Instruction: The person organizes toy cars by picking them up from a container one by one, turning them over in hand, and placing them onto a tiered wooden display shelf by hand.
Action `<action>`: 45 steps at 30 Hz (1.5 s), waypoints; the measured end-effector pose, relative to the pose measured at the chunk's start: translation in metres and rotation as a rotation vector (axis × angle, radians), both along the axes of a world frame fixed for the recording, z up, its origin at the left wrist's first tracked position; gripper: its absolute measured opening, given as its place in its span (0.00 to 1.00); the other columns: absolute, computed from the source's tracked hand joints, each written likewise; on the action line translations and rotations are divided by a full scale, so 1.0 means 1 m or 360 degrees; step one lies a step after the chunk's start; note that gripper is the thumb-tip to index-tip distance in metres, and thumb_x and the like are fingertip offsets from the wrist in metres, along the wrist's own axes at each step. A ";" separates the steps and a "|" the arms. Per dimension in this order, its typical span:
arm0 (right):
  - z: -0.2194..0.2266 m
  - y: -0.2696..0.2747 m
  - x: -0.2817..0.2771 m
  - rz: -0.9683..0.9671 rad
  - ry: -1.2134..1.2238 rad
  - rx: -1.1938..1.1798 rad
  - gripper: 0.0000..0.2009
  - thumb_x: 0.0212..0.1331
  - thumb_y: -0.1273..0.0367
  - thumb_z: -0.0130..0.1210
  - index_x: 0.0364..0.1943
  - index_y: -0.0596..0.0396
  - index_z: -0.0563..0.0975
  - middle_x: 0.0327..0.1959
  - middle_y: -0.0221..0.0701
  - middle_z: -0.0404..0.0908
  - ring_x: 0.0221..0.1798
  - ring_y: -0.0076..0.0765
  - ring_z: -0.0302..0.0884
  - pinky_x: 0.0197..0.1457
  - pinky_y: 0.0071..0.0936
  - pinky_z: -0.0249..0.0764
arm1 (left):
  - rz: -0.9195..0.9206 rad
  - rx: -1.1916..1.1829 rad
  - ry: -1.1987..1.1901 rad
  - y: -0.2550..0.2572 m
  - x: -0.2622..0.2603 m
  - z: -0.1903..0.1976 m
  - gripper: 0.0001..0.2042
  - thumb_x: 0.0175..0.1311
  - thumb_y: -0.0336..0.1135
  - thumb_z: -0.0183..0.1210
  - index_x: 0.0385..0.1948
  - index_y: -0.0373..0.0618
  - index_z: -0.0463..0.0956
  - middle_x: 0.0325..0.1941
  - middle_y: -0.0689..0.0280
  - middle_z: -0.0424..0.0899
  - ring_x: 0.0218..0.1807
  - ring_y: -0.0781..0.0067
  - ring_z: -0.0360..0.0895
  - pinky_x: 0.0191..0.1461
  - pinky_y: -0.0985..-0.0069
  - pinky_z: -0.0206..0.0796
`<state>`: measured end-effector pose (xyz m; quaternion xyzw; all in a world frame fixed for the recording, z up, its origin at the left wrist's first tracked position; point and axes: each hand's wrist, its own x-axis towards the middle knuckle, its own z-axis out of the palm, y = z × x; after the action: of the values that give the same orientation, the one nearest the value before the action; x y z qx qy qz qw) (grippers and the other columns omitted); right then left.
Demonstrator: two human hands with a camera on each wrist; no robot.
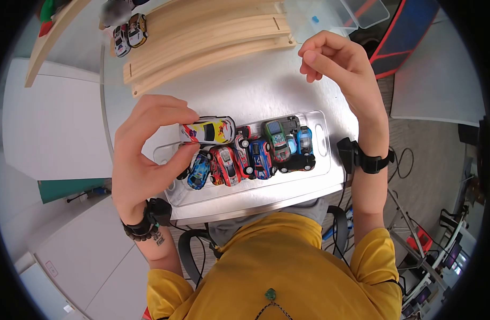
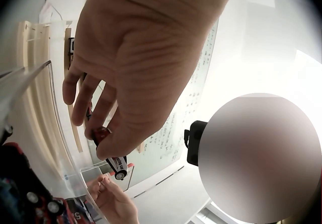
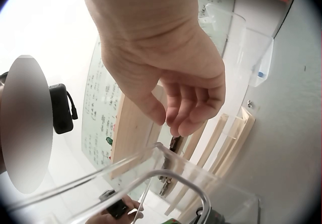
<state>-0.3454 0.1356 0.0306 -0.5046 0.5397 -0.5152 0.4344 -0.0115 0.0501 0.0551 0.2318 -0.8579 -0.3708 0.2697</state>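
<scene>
My left hand (image 1: 132, 160) pinches a white and yellow toy car (image 1: 208, 130) between thumb and fingers, over the left back part of a clear plastic tray (image 1: 202, 197). In the left wrist view the same toy car (image 2: 118, 164) shows below the thumb, partly hidden by the hand. Several toy cars sit close together in the tray, among them a small blue one (image 1: 199, 172), a red one (image 1: 224, 166), a blue and red one (image 1: 262, 160) and a green one (image 1: 277, 140). My right hand (image 1: 346, 66) hovers beyond the tray's right end, fingers loosely curled, holding nothing.
Long wooden track pieces (image 1: 213, 48) lie across the back of the metal table. Two more toy cars (image 1: 137, 30) stand at their left end. Clear plastic containers (image 1: 335, 16) are at the back right. A wooden board (image 1: 50, 42) rises at the far left.
</scene>
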 end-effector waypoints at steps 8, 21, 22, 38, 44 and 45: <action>-0.001 0.000 0.003 0.0019 0.0049 0.0029 0.10 0.70 0.64 0.63 0.41 0.58 0.83 0.31 0.28 0.84 0.34 0.21 0.79 0.41 0.21 0.74 | -0.0010 -0.0030 0.0016 -0.001 0.001 0.001 0.20 0.43 0.18 0.70 0.43 0.39 0.84 0.45 0.58 0.86 0.50 0.57 0.81 0.56 0.67 0.72; 0.002 0.002 0.008 0.0028 0.0106 0.0109 0.10 0.69 0.66 0.63 0.40 0.61 0.82 0.34 0.26 0.84 0.38 0.21 0.81 0.43 0.21 0.76 | -0.0218 0.0116 -0.0113 -0.002 0.003 0.006 0.21 0.43 0.20 0.71 0.44 0.41 0.84 0.45 0.59 0.85 0.51 0.55 0.80 0.57 0.65 0.71; 0.002 0.004 0.009 0.0082 0.0089 0.0088 0.08 0.67 0.68 0.62 0.39 0.60 0.82 0.33 0.26 0.84 0.37 0.21 0.81 0.42 0.21 0.75 | -0.0319 0.0219 -0.0169 -0.001 0.003 0.007 0.21 0.41 0.21 0.70 0.44 0.41 0.84 0.45 0.58 0.85 0.55 0.53 0.79 0.60 0.62 0.69; 0.032 0.042 0.058 0.1090 0.0990 -0.0217 0.14 0.44 0.80 0.59 0.39 0.54 0.80 0.49 0.32 0.87 0.45 0.47 0.70 0.46 0.35 0.71 | -0.0577 0.0258 -0.0662 0.018 -0.008 0.014 0.16 0.42 0.27 0.62 0.38 0.50 0.79 0.60 0.70 0.89 0.83 0.41 0.54 0.79 0.39 0.23; 0.032 0.043 0.063 0.1009 0.1202 -0.0171 0.16 0.43 0.79 0.59 0.40 0.54 0.81 0.44 0.29 0.87 0.47 0.47 0.71 0.52 0.39 0.71 | -0.0497 0.0159 -0.0711 0.015 -0.004 0.017 0.19 0.37 0.28 0.61 0.38 0.50 0.78 0.55 0.72 0.90 0.83 0.41 0.56 0.79 0.37 0.21; 0.032 0.043 0.061 0.0969 0.1162 -0.0183 0.15 0.43 0.79 0.59 0.40 0.54 0.81 0.41 0.29 0.86 0.47 0.47 0.71 0.51 0.40 0.70 | -0.0489 0.0163 -0.0706 0.014 -0.002 0.017 0.19 0.37 0.27 0.61 0.38 0.50 0.78 0.54 0.72 0.91 0.82 0.42 0.56 0.78 0.37 0.20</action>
<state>-0.2848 0.1788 0.0626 -0.8109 0.4554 -0.1827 0.3190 -0.0136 0.0640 0.0722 0.1878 -0.9013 -0.3904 0.0037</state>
